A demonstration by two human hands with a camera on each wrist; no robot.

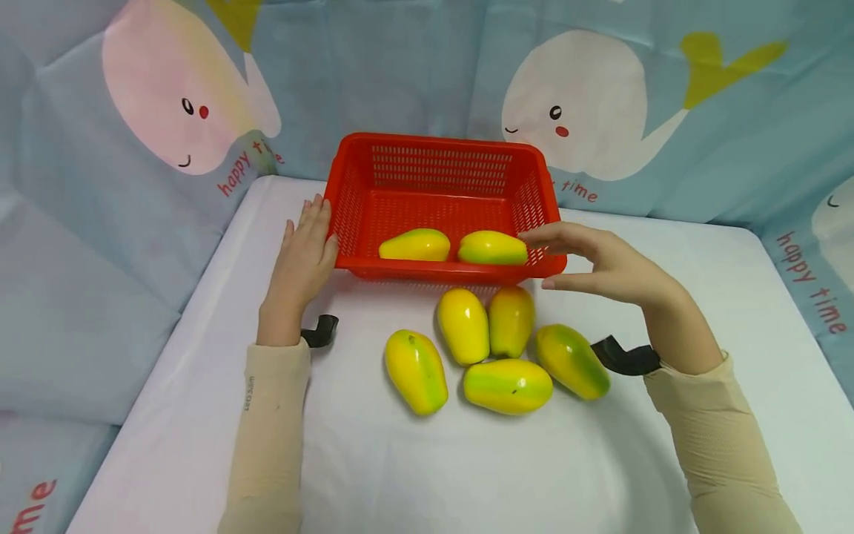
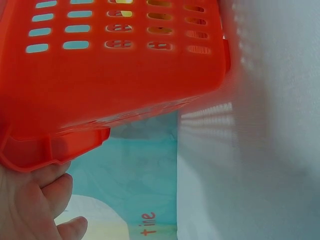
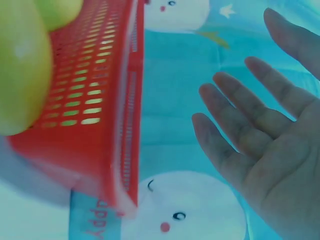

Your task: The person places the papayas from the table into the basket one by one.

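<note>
On our far left we see a pink whale (image 1: 167, 81) printed on the blue curtain (image 1: 400, 74), then our left sleeve (image 1: 270, 437), with a black mount (image 1: 320, 331) at the wrist. Our left hand (image 1: 303, 248) lies with its fingers out straight against the left rim of the red basket (image 1: 427, 268), touching it without gripping. The basket stands upright at the back of the white tabletop (image 1: 500, 475), and along the inside of its front wall we have two mangoes, one on the left (image 1: 415, 245) and one on the right (image 1: 492, 248), a little apart. In front of the basket we count five more, yellow and green: one by itself on the left (image 1: 416, 372), then two side by side (image 1: 463, 326) (image 1: 511, 322), one lying crosswise (image 1: 508, 386) just in front of that pair, and one tilted on the right (image 1: 572, 361). Our right hand (image 1: 600, 263) is at the basket's right front corner, relaxed and holding nothing, its fingers reaching over the rim near the right mango inside; we cannot tell whether they touch it. Farther right come its black mount (image 1: 625, 357), our right sleeve (image 1: 720, 437) and, higher up, a white whale (image 1: 580, 96).
</note>
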